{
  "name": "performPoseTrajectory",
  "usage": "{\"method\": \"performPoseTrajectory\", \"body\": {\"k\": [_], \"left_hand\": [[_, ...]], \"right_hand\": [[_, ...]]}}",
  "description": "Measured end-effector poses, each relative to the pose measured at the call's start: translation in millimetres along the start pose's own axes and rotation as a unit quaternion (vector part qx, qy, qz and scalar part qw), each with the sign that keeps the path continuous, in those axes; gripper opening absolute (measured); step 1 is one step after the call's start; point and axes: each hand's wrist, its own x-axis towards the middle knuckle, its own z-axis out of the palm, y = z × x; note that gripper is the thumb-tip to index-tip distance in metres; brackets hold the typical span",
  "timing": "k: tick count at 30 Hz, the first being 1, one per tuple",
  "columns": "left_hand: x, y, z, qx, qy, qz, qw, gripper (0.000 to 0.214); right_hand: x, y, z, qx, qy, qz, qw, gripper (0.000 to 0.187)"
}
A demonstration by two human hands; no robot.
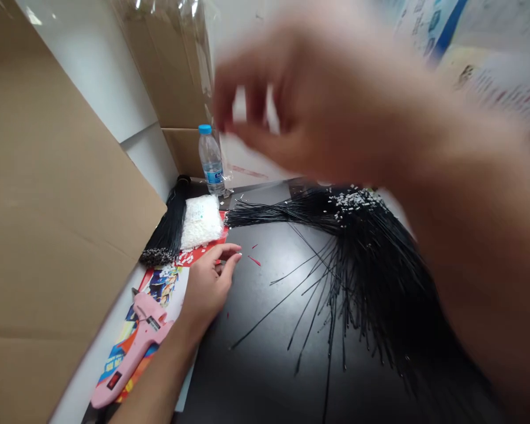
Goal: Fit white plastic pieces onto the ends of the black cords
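Low at the centre-left, my left hand (212,280) rests at the edge of the black table, thumb and forefinger pinched together. A tiny white piece (240,254) shows at their tips. My right hand (287,100) is raised high across the view, curled and smeared by motion; whether it holds anything is not clear. Beneath the right arm spreads a large heap of thin black cords (380,277), with small white pieces (355,201) scattered over its top. Just beyond my left hand lies a clear bag of white pieces (202,221).
A pink glue gun (136,347) lies on colourful printed paper at the left. Behind it is another black cord bundle (165,229). A water bottle (211,162) with a blue cap stands at the back. A large cardboard panel (57,194) walls off the left side.
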Motion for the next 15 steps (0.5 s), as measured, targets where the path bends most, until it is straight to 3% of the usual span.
{"method": "performPoseTrajectory", "body": {"k": [3,6,11,15], "left_hand": [[-1,4,3.4,-0.101,-0.027,-0.072,0.992,0.030],[-1,7,6.8,-0.165,-0.051,-0.107,0.979,0.031],[-1,11,9.9,-0.213,-0.100,-0.133,0.963,0.028],[-1,13,9.9,-0.228,-0.117,-0.148,0.955,0.029]], "right_hand": [[-57,-6,2,-0.014,-0.052,0.056,0.997,0.056],[-93,-9,0,-0.018,-0.115,0.115,0.987,0.039],[-115,-7,3,-0.003,-0.197,0.201,0.960,0.016],[-117,-10,8,0.050,-0.183,0.236,0.953,0.013]]}}
